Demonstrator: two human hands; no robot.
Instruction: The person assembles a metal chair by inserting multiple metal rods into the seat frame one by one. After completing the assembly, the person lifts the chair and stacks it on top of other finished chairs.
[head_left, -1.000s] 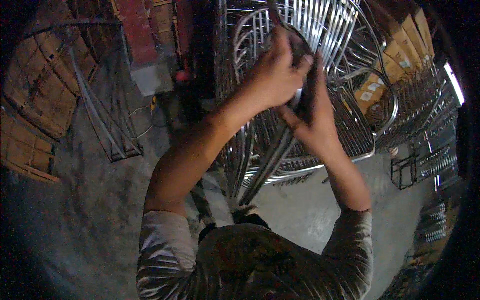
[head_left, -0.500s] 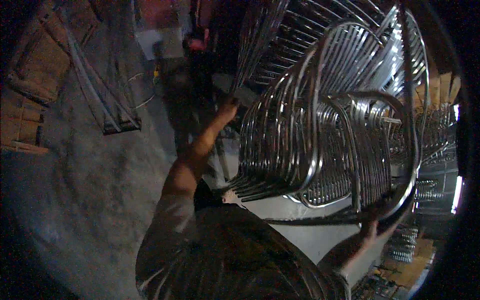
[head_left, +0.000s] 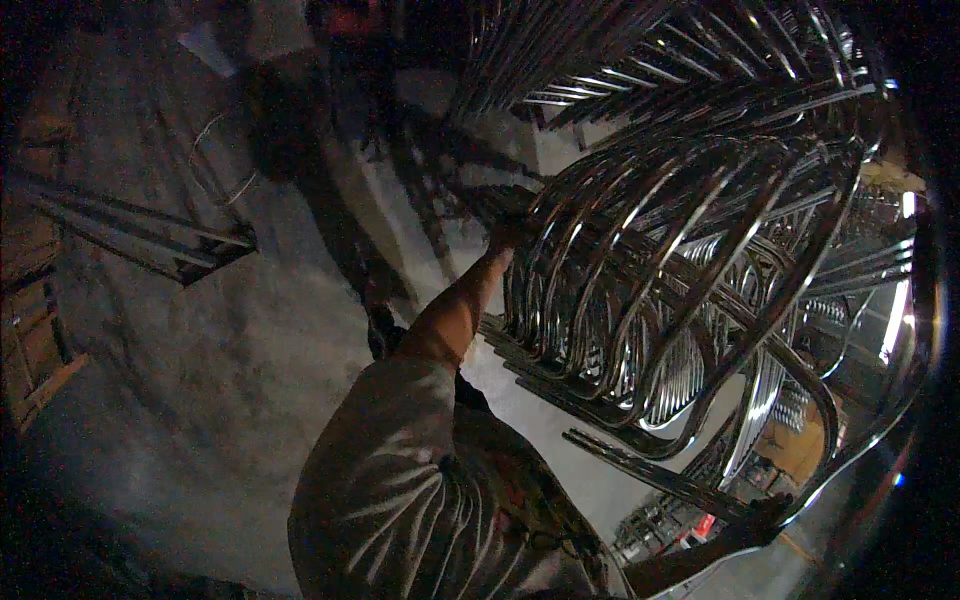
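Note:
Shiny bent tubes nest together in a big stack of chrome tube frames (head_left: 610,290) in front of me, right of the middle. My left hand (head_left: 510,232) is closed at the stack's left side, around a dark tube end; its fingers are poorly lit. Low on the right, my right hand (head_left: 768,512) is wrapped round the bent tube of a chrome frame (head_left: 835,470) that curves up along the right rim. Where that frame passes among the stacked ones, I cannot tell them apart.
More chrome tubes (head_left: 690,60) are piled at the far right. A dark metal stand (head_left: 190,245) is on the concrete floor (head_left: 200,400) at left, near wooden crates (head_left: 40,350). Cardboard (head_left: 800,445) and red-and-grey clutter (head_left: 670,530) lie at lower right.
My view has turned and the stack appears tilted. The frame at my right hand has swung outward and down to the right, with that hand lower; my left arm reaches further right.

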